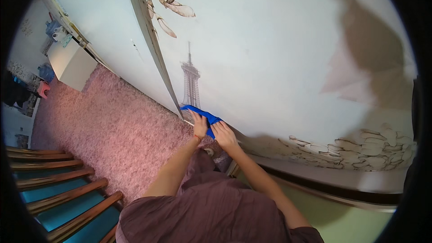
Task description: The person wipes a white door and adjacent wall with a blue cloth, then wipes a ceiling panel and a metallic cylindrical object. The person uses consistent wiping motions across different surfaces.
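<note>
Both hands are on a bright blue cloth [208, 115] in front of the printed wall [270, 57], just below a tower picture. My left hand [200, 125], with a thin red band at the wrist, lies on the cloth's near left side with its fingers stretched out. To its right, my right hand [224, 135] rests its fingers on the cloth's right part. A blue flap hangs down between the two hands. Whether the fingers grip the cloth or only press on it cannot be told.
Pink shaggy carpet [128, 131] covers the floor at left. A wooden slatted piece [67, 195] with teal panels stands lower left. A white box-shaped piece of furniture [72, 64] and a pink stool [43, 89] are farther off. A ledge [324, 185] runs along the wall at right.
</note>
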The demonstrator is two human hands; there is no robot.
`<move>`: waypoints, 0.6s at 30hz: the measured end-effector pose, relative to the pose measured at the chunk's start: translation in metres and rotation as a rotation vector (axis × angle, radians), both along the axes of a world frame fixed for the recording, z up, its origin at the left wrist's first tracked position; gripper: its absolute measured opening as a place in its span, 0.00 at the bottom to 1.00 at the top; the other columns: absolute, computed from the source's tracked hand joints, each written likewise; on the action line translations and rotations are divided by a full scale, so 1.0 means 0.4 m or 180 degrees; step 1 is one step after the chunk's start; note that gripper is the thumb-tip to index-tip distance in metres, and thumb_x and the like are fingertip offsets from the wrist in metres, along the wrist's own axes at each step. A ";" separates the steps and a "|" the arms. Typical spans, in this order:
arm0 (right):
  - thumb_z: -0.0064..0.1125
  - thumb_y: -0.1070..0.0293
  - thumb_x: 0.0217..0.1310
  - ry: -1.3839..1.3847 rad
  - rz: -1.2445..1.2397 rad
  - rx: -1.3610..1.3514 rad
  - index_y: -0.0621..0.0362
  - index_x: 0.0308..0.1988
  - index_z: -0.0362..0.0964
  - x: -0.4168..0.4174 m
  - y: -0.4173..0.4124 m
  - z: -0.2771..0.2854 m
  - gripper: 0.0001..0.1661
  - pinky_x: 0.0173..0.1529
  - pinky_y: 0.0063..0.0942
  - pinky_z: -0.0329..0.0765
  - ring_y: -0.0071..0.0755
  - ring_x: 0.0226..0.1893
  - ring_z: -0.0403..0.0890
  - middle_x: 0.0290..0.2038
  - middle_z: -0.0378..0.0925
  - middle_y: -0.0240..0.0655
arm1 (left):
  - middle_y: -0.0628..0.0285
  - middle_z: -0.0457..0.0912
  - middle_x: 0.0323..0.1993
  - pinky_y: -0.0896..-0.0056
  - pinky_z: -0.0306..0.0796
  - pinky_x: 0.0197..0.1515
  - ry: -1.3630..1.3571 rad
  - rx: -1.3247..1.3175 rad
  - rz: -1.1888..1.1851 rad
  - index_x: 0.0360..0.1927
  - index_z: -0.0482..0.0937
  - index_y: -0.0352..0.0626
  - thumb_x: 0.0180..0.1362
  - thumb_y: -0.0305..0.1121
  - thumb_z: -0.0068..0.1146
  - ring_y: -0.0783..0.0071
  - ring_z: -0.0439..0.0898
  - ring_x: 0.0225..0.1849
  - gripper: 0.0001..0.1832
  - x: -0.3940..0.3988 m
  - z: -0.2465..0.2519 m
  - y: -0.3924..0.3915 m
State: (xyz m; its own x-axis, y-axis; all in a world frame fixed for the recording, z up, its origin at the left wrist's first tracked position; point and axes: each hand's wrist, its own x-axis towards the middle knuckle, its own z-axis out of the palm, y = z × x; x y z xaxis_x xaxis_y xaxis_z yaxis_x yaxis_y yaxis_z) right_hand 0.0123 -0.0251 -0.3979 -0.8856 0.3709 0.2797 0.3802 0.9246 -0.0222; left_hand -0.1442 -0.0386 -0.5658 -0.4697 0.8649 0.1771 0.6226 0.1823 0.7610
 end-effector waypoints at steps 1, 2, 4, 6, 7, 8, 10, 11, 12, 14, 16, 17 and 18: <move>0.49 0.70 0.56 0.0034 0.0033 -0.0016 0.67 0.52 0.72 -0.002 -0.011 0.006 0.23 0.68 0.37 0.61 0.40 0.58 0.73 0.52 0.76 0.42 | 0.24 0.26 0.70 0.56 0.43 0.73 0.1189 -0.0572 -0.0106 0.71 0.37 0.26 0.67 0.40 0.40 0.32 0.36 0.73 0.39 0.005 -0.109 -0.007; 0.49 0.70 0.56 0.0061 -0.0160 -0.0092 0.67 0.51 0.73 0.041 -0.029 -0.006 0.23 0.68 0.38 0.61 0.40 0.58 0.73 0.52 0.76 0.42 | 0.23 0.26 0.69 0.56 0.45 0.73 -0.0051 -0.0235 -0.0223 0.70 0.38 0.26 0.66 0.40 0.42 0.31 0.36 0.73 0.40 0.069 -0.043 -0.029; 0.50 0.72 0.55 -0.0048 -0.0529 -0.0406 0.64 0.53 0.72 0.120 -0.060 -0.012 0.24 0.67 0.39 0.63 0.40 0.55 0.74 0.52 0.76 0.41 | 0.23 0.28 0.69 0.45 0.45 0.71 -0.1465 0.0112 -0.0463 0.70 0.40 0.26 0.65 0.42 0.48 0.31 0.34 0.73 0.42 0.157 0.127 -0.065; 0.49 0.74 0.55 -0.0087 -0.0758 -0.0485 0.62 0.55 0.71 0.198 -0.084 0.000 0.25 0.66 0.40 0.64 0.40 0.55 0.74 0.52 0.75 0.41 | 0.24 0.31 0.70 0.38 0.44 0.70 -0.0702 -0.0248 -0.0598 0.70 0.42 0.27 0.65 0.45 0.49 0.32 0.34 0.74 0.43 0.191 0.202 -0.086; 0.49 0.75 0.55 -0.0093 -0.0824 -0.0512 0.61 0.56 0.70 0.222 -0.088 0.018 0.26 0.66 0.40 0.64 0.40 0.54 0.74 0.52 0.75 0.41 | 0.24 0.32 0.70 0.34 0.44 0.69 -0.0303 -0.0402 -0.0615 0.70 0.43 0.27 0.65 0.46 0.50 0.32 0.34 0.74 0.43 0.195 0.208 -0.097; 0.48 0.76 0.57 -0.0144 -0.0913 -0.0528 0.59 0.59 0.67 0.249 -0.095 0.038 0.28 0.65 0.43 0.66 0.43 0.52 0.76 0.56 0.73 0.41 | 0.25 0.37 0.70 0.40 0.41 0.71 -0.0032 -0.0159 -0.0675 0.69 0.51 0.30 0.65 0.46 0.51 0.29 0.35 0.73 0.39 0.197 0.208 -0.112; 0.48 0.77 0.57 -0.0038 -0.1252 -0.0233 0.59 0.60 0.67 0.311 -0.127 0.068 0.28 0.63 0.46 0.67 0.45 0.50 0.77 0.59 0.71 0.42 | 0.24 0.39 0.70 0.36 0.40 0.70 0.0449 -0.0198 -0.1106 0.68 0.55 0.30 0.64 0.46 0.52 0.27 0.36 0.72 0.38 0.202 0.295 -0.127; 0.48 0.77 0.57 0.0018 -0.1401 -0.0082 0.60 0.60 0.67 0.333 -0.139 0.079 0.28 0.63 0.47 0.67 0.46 0.49 0.78 0.61 0.70 0.42 | 0.24 0.40 0.69 0.35 0.40 0.70 0.0700 -0.0211 -0.1297 0.67 0.56 0.30 0.64 0.46 0.52 0.26 0.36 0.72 0.37 0.201 0.342 -0.134; 0.52 0.76 0.54 0.0156 -0.1480 0.0047 0.60 0.59 0.68 0.349 -0.146 0.089 0.30 0.61 0.52 0.68 0.46 0.47 0.79 0.63 0.68 0.42 | 0.23 0.48 0.67 0.29 0.42 0.67 0.0816 0.0168 -0.1308 0.65 0.61 0.34 0.62 0.45 0.54 0.21 0.43 0.69 0.34 0.201 0.363 -0.129; 0.52 0.77 0.55 0.0578 -0.1748 0.0090 0.62 0.57 0.70 0.343 -0.163 0.139 0.27 0.61 0.57 0.65 0.50 0.53 0.77 0.60 0.70 0.46 | 0.28 0.58 0.61 0.27 0.47 0.64 0.1163 0.0427 -0.1362 0.61 0.67 0.41 0.61 0.44 0.55 0.24 0.54 0.63 0.29 0.200 0.421 -0.112; 0.53 0.78 0.55 0.0993 -0.2013 0.0300 0.63 0.55 0.71 0.336 -0.173 0.189 0.24 0.61 0.60 0.62 0.55 0.59 0.73 0.59 0.71 0.51 | 0.39 0.69 0.50 0.24 0.53 0.59 0.1427 0.0797 -0.1448 0.54 0.74 0.53 0.59 0.43 0.57 0.32 0.66 0.52 0.20 0.200 0.527 -0.074; 0.53 0.79 0.55 0.1158 -0.2086 0.0487 0.63 0.55 0.71 0.329 -0.173 0.217 0.24 0.61 0.60 0.62 0.56 0.59 0.73 0.59 0.71 0.52 | 0.49 0.70 0.48 0.20 0.51 0.57 0.1516 0.0869 -0.1501 0.50 0.77 0.59 0.58 0.43 0.58 0.38 0.66 0.50 0.16 0.200 0.569 -0.048; 0.54 0.79 0.55 0.1317 -0.2150 0.0674 0.64 0.54 0.71 0.320 -0.169 0.252 0.24 0.61 0.59 0.62 0.58 0.59 0.72 0.59 0.71 0.53 | 0.54 0.71 0.47 0.18 0.49 0.57 0.1723 0.1195 -0.1440 0.48 0.78 0.61 0.56 0.44 0.60 0.40 0.66 0.50 0.15 0.197 0.622 -0.023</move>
